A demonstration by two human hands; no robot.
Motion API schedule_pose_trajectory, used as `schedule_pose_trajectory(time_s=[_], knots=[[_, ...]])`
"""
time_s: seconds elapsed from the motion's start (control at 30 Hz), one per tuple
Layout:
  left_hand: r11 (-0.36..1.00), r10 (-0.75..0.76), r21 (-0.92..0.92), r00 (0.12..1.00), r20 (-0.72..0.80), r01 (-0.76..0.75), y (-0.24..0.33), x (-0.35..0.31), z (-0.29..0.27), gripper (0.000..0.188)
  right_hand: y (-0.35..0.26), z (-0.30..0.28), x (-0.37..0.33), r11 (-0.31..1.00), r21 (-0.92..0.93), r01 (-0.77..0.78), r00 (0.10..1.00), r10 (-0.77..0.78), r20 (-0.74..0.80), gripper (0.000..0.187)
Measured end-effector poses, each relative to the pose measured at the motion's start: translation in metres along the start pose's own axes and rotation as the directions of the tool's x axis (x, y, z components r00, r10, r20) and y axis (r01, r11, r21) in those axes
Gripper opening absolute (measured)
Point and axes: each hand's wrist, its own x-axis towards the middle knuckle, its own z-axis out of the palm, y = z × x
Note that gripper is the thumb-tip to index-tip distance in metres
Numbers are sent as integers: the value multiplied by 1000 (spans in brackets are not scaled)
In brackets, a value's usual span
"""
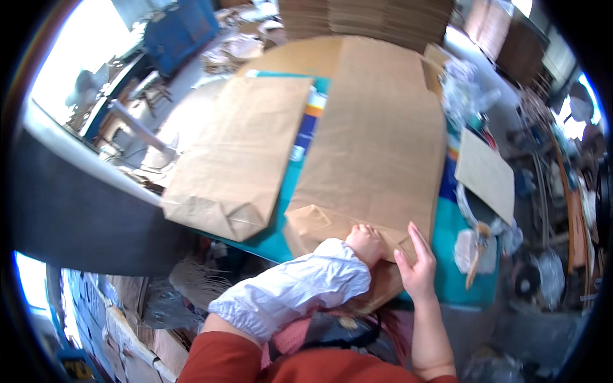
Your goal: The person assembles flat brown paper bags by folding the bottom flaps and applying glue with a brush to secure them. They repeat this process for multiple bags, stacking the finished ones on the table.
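A large brown paper bag [380, 134] lies flat down the middle of the table, its folded bottom end nearest me. On that folded end rests my left hand [366, 246], fingers bent and together against the paper; its forearm wears a pale blue sleeve cover [294, 287]. Beside it, at the bag's near right corner, my right hand [418, 268] has its thumb and fingers spread, with nothing between them. Part of the bottom flap hangs toward me below the hands. A second, shorter brown paper bag [236, 153] lies to the left, its bottom folded up.
A teal table surface [463, 281] shows around the bags. On the right are a brush [477, 255], a pale board [488, 172] and crumpled clear plastic [466, 92]. Stacked brown cardboard [367, 22] rises behind the table. A dark panel [96, 198] stands at the left.
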Motion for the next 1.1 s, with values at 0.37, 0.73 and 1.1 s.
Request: schedule_pose_trajectory(time_s=[0.37, 0.73, 1.1], knots=[[917, 101, 384, 865, -491, 111, -281, -154, -98, 36, 39, 62, -5, 970, 188, -152, 985, 132, 116, 25], [980, -158, 84, 965, -208, 178, -319, -268, -20, 54, 38, 70, -11, 999, -6, -44, 996, 44, 76, 21], [947, -14, -317, 994, 110, 49, -157, -103, -76, 48, 64, 7, 13, 954, -288, -77, 984, 120, 134, 39]])
